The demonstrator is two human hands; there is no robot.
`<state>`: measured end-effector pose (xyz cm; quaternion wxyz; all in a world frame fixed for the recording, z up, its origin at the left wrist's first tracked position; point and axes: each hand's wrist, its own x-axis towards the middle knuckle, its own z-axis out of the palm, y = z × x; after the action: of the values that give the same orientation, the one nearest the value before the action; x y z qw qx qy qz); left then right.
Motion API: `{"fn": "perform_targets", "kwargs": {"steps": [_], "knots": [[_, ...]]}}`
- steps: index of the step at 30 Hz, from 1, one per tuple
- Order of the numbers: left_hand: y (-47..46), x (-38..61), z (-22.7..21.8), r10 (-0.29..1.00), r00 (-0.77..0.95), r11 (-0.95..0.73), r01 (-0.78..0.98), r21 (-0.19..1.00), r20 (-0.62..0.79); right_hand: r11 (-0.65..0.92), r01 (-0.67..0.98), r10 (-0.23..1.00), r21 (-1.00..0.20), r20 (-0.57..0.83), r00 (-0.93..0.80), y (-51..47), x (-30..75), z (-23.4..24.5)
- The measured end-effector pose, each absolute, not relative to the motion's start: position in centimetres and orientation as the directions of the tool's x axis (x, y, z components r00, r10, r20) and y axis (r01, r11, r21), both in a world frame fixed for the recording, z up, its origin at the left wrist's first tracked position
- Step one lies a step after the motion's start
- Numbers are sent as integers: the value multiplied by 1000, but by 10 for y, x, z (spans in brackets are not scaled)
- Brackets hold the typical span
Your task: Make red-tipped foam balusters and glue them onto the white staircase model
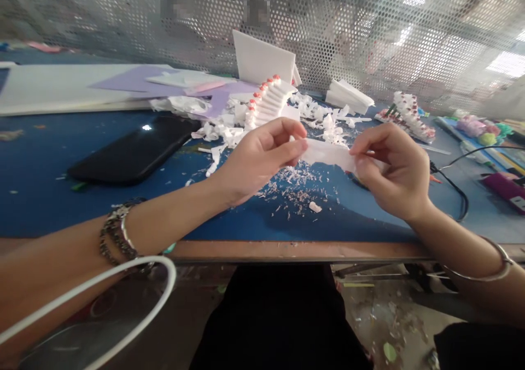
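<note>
My left hand (260,159) and my right hand (394,170) hold a small white foam strip (326,154) between them, above the blue table mat (61,195). Each hand pinches one end of the strip with thumb and fingers. Below the strip lie several white shavings and scraps (293,192). Behind my left hand stands a white foam staircase model with red beads (266,102).
A black phone (135,151) lies at the left on the mat. White and purple sheets (82,86) are stacked at the back left. A second bead-trimmed model (410,116), a black cable (455,187) and coloured items lie at the right. A perforated metal screen (369,25) closes the back.
</note>
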<state>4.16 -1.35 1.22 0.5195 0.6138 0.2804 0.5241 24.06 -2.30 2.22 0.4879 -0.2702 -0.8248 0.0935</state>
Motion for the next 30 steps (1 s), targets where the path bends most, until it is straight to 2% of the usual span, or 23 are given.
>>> {"fn": "perform_targets", "kwargs": {"steps": [4,8,12,15,18,22,27,30], "knots": [[-7,37,11,900,267,-321,-126,939,344,803,363,583,-472,745,-323,-17,244,22],[-2,34,11,914,134,-374,-82,924,382,786,397,600,-474,739,-305,-11,248,24],[-1,31,10,900,51,-429,-65,901,432,753,438,650,-491,660,-378,-3,252,23],[-3,30,13,861,96,-505,47,862,500,729,501,680,-466,570,-460,2,251,21],[-6,32,18,797,177,-603,154,783,578,773,498,631,-394,561,-535,2,243,22],[-6,37,25,767,307,-628,175,758,564,824,466,566,-322,500,-656,3,226,33],[1,34,35,727,348,-673,191,714,592,807,515,588,-288,473,-657,14,215,51],[7,26,43,649,346,-759,240,605,677,786,540,615,-302,473,-631,25,215,58]]}}
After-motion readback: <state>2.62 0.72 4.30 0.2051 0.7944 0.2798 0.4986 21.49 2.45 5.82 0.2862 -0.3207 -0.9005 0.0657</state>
